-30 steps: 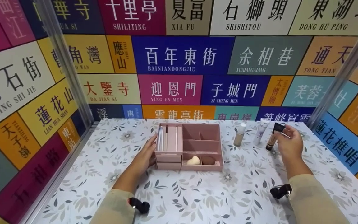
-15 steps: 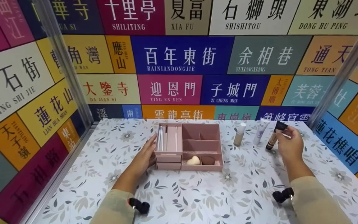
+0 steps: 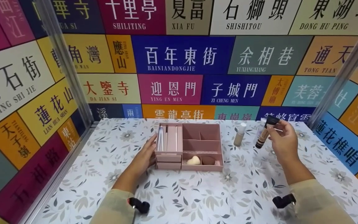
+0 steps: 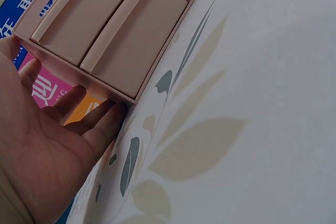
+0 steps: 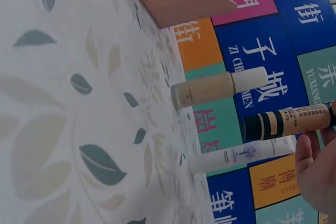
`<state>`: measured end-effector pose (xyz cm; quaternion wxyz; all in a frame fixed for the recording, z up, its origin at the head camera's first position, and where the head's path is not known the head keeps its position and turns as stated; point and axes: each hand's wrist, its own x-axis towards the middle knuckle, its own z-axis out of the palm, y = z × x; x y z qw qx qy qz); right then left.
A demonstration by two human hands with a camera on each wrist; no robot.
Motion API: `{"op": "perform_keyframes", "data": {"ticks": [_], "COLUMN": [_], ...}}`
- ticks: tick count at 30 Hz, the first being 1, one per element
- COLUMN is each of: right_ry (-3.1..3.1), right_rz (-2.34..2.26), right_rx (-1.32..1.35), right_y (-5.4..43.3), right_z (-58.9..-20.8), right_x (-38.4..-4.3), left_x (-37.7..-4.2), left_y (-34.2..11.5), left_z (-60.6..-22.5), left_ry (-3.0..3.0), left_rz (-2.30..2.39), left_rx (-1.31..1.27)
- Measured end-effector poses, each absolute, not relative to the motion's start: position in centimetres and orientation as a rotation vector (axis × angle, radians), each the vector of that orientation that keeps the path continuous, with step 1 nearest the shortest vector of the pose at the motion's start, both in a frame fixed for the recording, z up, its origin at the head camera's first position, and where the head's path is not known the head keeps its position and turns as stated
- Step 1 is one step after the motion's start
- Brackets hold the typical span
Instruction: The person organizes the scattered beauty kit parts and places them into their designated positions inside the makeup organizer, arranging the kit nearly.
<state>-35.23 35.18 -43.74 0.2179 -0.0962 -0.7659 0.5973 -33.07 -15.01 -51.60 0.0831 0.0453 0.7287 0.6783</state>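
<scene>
Across the tabletop [image 3: 204, 199], we are touching the pink organiser [image 3: 170, 158] with a spread left hand [image 3: 144, 154] and pinching the black-capped tube [image 3: 262, 138] aloft in the right hand [image 3: 286, 140], perhaps risking toppling the nearby white tube [image 5: 244, 153] by swinging low, while the top tray [image 3: 172, 140] is holding slim sticks [image 3: 161, 140] and near compartments [image 3: 202, 168] a cream sponge [image 3: 193, 160] and brown piece [image 3: 208, 160].

organizer [image 3: 202, 168]: dusty pink | black-capped tube [image 3: 263, 136]: tan, black-banded, dark lettering | bottle [image 3: 238, 137]: beige, white-capped | white tube [image 5: 231, 157]: purple print | counter [image 3: 194, 199]: white, grey and beige leaf-and-flower pattern | wall [image 3: 182, 67]: blue, pink, orange, yellow, teal blocks, contrasting characters | sleeves [image 3: 114, 205]: pale khaki | sponge [image 3: 193, 160]: cream
</scene>
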Motion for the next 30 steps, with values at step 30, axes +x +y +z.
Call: {"op": "perform_keyframes", "data": {"ticks": [30], "right_ry": [-2.174], "right_rz": [1.953], "right_rx": [0.368], "right_y": [19.6], "right_z": [-42.4], "right_x": [-36.8], "left_x": [-33.1], "left_y": [-15.1], "left_z": [-51.7], "left_ry": [2.182], "left_rz": [2.022], "left_rx": [0.133]}}
